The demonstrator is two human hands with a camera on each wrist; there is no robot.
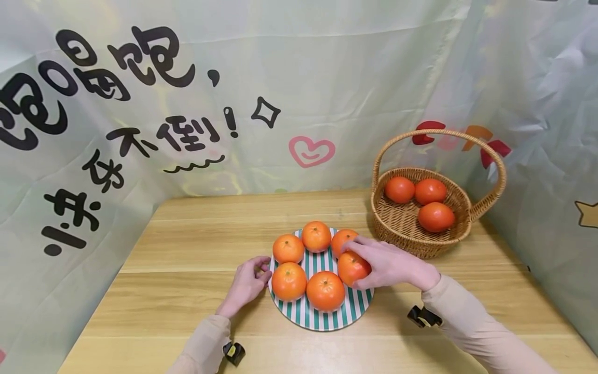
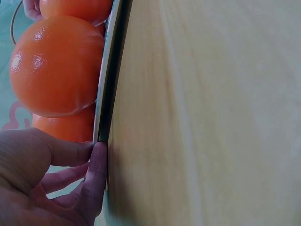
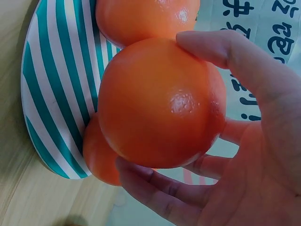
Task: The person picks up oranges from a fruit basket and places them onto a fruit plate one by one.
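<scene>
A round plate (image 1: 322, 321) with teal and white stripes lies on the table and bears several mandarin oranges in a ring. My left hand (image 1: 248, 279) is at its left edge; in the left wrist view, thumb and fingertips pinch the rim (image 2: 109, 70). On the plate's right side, my right hand (image 1: 385, 262) grips a mandarin orange (image 1: 353, 268) with thumb and fingers spread round it. In the right wrist view that mandarin orange (image 3: 155, 103) sits against its neighbours, and whether it touches the plate cannot be told. Another mandarin orange (image 1: 343, 240) is partly hidden behind the right hand.
A wicker basket (image 1: 397, 228) with a tall arched handle stands at the back right of the wooden table (image 1: 187, 296). Inside lie three red-orange round fruits (image 1: 436, 217). A printed cloth (image 1: 261, 67) hangs behind the table and along both sides.
</scene>
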